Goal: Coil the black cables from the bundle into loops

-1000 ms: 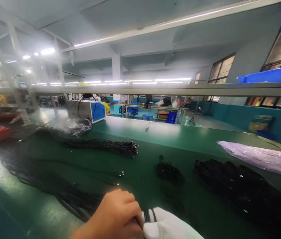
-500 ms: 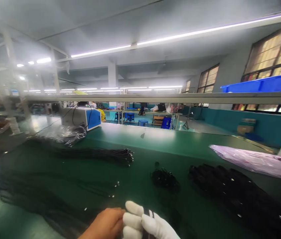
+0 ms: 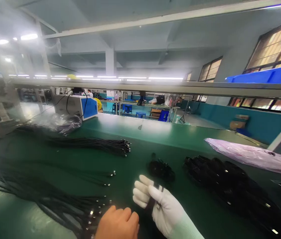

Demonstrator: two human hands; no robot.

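Observation:
My right hand (image 3: 161,204), in a white glove, curls its fingers around a folded black cable (image 3: 150,203). Just below and to the left is my bare left hand (image 3: 117,223), fingers bent into a closed grip; whatever is inside it is hidden. Beside the left hand lie loose black cables (image 3: 63,205) with small shiny metal plugs. Beyond my right hand rests a small heap of black cable ties or coils (image 3: 160,169), too dark to tell. A larger pile of coiled black cables (image 3: 230,186) spreads to the right.
Another straight bundle of black cables (image 3: 100,144) lies across the green bench (image 3: 130,131). A grey and blue machine (image 3: 75,106) and clear plastic bag (image 3: 60,123) stand back left. Pink plastic wrap (image 3: 249,154) lies right, under a shelf rail (image 3: 155,87) bearing a blue bin (image 3: 267,75).
Both hands have come apart; the right has risen up and to the right with the black cable. The left has shifted slightly right. The camera view has tilted down a little.

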